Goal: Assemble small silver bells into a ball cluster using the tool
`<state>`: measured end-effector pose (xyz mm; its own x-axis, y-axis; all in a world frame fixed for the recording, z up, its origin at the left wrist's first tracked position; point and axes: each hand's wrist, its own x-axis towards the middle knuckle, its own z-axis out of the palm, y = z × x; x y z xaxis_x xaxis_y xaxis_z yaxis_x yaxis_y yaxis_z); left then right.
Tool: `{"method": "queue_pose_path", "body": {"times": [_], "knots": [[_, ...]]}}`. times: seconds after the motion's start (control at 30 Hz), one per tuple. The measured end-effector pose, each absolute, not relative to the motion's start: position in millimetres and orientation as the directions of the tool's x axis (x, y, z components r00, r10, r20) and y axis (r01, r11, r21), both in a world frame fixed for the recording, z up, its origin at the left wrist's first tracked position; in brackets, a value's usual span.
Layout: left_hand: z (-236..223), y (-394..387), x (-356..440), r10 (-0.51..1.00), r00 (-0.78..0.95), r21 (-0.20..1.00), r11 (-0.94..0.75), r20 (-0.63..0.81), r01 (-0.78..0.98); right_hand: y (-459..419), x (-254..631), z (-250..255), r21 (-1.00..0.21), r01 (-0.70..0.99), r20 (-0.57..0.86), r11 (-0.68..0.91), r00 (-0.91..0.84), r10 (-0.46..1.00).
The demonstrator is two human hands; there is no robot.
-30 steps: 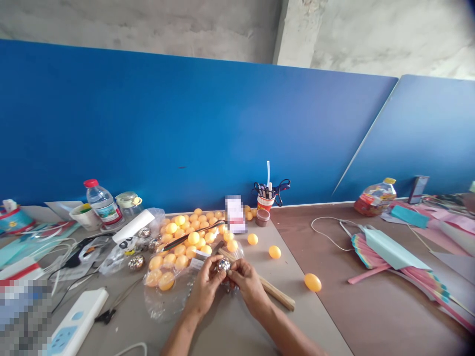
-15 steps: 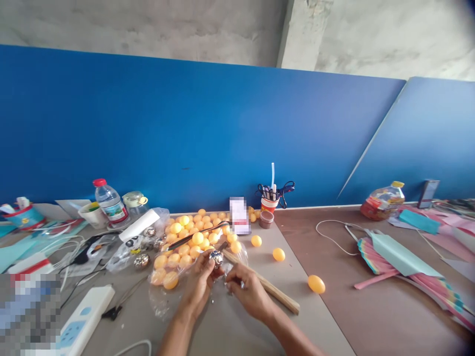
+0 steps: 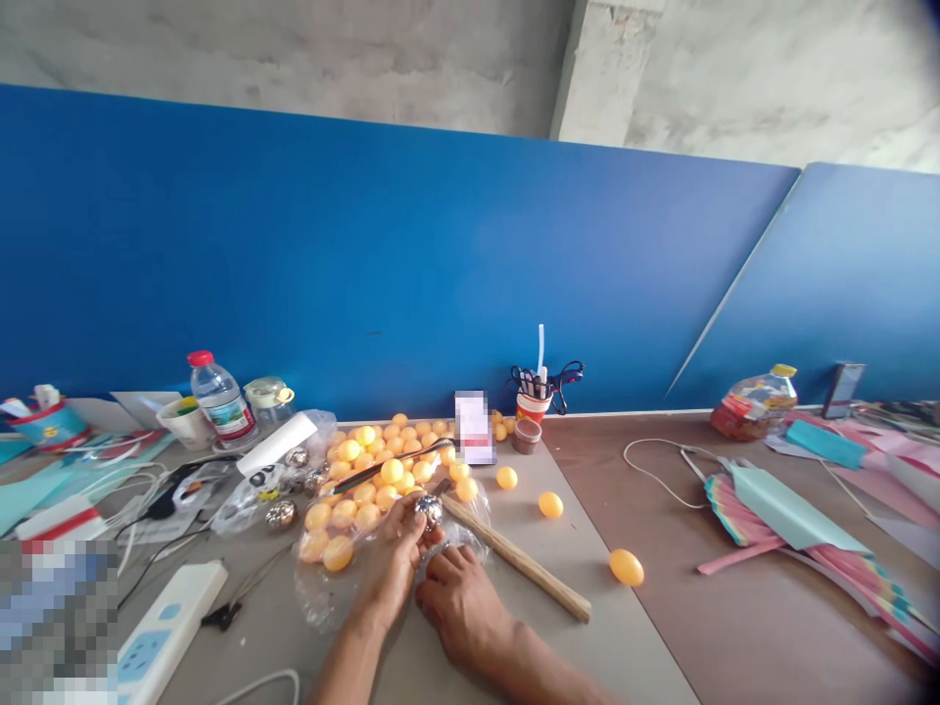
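Note:
My left hand is closed around a shiny silver ball, gripped between thumb and fingers. Just to its right, my right hand is curled with its knuckles up; whatever its fingertips may hold is hidden beneath. Crumpled clear plastic shows right behind its fingers. A hammer with a wooden handle lies slantwise beyond the right hand, its dark head partly behind the ball. Many orange balls lie in a clear plastic bag behind and left of my hands.
Loose orange balls lie to the right. More silver balls sit left, near a water bottle. A power strip and cables occupy the left front. At the back stand a phone and a pen cup; a fringed paper craft lies right.
My right hand has moved left and turned over, knuckles now up, close beside the left hand. The left hand keeps the silver ball almost in place.

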<state>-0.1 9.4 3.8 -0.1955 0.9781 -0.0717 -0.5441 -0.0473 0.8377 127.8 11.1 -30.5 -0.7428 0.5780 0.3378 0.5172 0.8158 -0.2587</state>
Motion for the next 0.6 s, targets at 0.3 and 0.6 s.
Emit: {"method": "queue_pose_path", "body": {"times": [0.3,0.6], "knots": [[9.5,8.3,1.3,0.987,-0.141,0.739,-0.041,-0.074,-0.673,12.7,133.5,-27.6,-0.289,0.538,0.292,0.792,-0.739,0.608],[4.3,9.0,2.6,0.990,-0.142,0.774,-0.071,-0.025,-0.630,13.7,135.7,-25.7,-0.272,0.554,0.294,0.787,-0.731,0.616]]}}
